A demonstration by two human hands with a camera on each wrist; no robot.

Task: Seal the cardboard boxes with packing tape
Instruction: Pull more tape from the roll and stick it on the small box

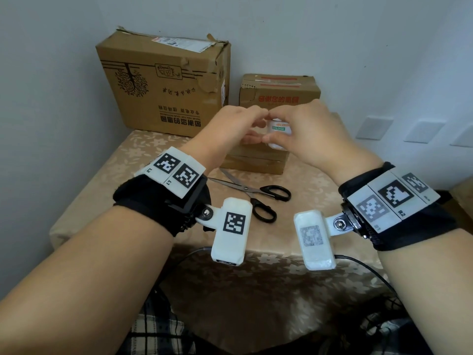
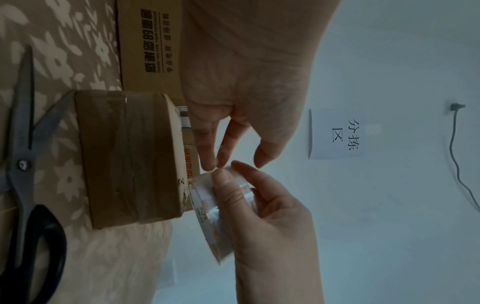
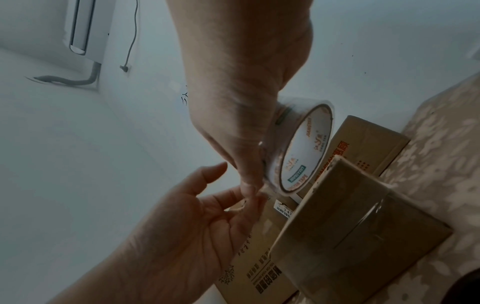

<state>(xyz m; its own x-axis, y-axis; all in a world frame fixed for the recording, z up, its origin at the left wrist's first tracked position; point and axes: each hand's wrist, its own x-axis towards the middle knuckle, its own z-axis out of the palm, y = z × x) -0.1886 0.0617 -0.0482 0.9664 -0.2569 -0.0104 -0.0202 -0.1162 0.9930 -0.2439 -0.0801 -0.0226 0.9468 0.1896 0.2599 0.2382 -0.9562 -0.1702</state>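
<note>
Hard to make out from the head view: roll of packing tape mostly hidden behind both hands, only a white patch with a green label showing. Free end of the clear tape nearly invisible in every view, so cannot tell whether any length is peeled off. Small cardboard box under the hands largely covered by them; top face out of sight, front face crossed by glossy tape.

Right hand raised above the small box, palm down, grip closed round the roll, thumb laid flat across its outer face. Left hand level with it, grip pinched at the rim of the roll, fingertips touching it right beside the right thumb, little finger held loosely apart.

Below the grip, nearer the wrists: open black-handled scissors on the floral tabletop. Beyond the grip: medium box and large printed box against the wall.
</note>
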